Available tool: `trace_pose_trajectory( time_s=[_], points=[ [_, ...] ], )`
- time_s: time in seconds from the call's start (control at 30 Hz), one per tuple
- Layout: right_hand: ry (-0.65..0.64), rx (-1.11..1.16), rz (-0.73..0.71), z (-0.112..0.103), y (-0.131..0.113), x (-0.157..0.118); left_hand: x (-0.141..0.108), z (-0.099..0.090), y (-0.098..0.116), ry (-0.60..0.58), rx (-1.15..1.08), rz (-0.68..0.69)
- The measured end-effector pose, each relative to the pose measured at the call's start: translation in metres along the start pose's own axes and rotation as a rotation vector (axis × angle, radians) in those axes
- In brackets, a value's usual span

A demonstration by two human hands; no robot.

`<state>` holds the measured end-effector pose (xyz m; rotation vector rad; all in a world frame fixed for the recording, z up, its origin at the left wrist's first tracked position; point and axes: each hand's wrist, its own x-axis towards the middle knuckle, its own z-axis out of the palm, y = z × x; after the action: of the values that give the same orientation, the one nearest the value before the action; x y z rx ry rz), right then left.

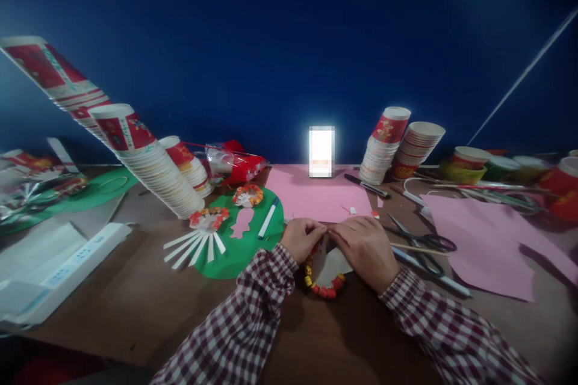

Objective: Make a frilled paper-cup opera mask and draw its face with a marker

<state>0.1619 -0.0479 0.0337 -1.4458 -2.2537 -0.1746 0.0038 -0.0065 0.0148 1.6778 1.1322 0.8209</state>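
A cut-open paper cup (331, 271) with a pale inside and strips curled into red and yellow rolls along its near edge is between my hands. My left hand (303, 240) is closed, thumb and fingers pinching its far edge. From the other side my right hand (368, 249) grips the same edge, its fingertips meeting those of the left. What exactly lies under the fingertips is hidden. To the left, a second cut cup (210, 221) has part of its rim curled and several straight white strips fanned out. Beyond it sits a fully curled cup (248, 195).
A green paper sheet (217, 264) carries a pink cutout (242, 222) and a marker (269, 218). Pink paper (293, 192), a utility knife (366, 186) and scissors (422, 242) lie around. Tall cup stacks (149, 162) lean at left; another stack (378, 156) stands at right. A power strip (72, 271) is far left.
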Motion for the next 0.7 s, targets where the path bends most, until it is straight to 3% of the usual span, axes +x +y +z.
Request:
trace_pose_trajectory(
  time_s=[0.7],
  points=[
    [-0.022,0.052,0.043,0.0046,0.0016,-0.0018,-0.0017,-0.0006,0.0040,-0.038,0.010,-0.031]
  ],
)
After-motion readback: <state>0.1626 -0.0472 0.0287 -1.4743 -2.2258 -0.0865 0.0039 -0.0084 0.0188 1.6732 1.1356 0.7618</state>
